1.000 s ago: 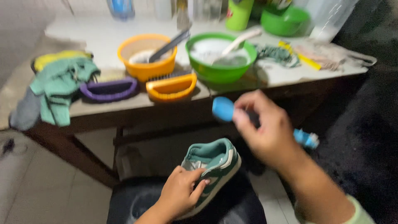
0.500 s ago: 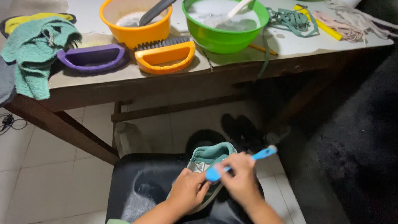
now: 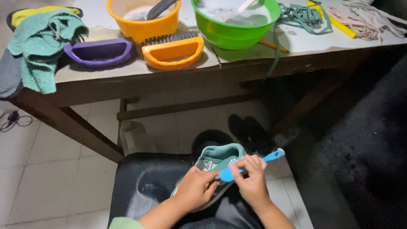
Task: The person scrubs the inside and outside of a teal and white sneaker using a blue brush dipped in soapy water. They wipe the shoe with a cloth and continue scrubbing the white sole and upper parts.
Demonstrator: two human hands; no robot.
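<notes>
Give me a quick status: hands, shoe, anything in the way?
Left hand gripping green shoe. Right hand holding blue brush on it. Nothing blocking.

**Lighting uneven; sharpness fair**

The table top [image 3: 140, 72] is being lit brightly from above, and mild glare is being thrown off the liquid in the green bowl [image 3: 235, 34]. The floor tiles [image 3: 46, 169] are being shown evenly and pale. Deep shadow is being cast under the table, and the right side is being lost to near black. The hands and shoe [image 3: 218, 159] are being rendered dimly, slightly soft, without motion blur.
</notes>
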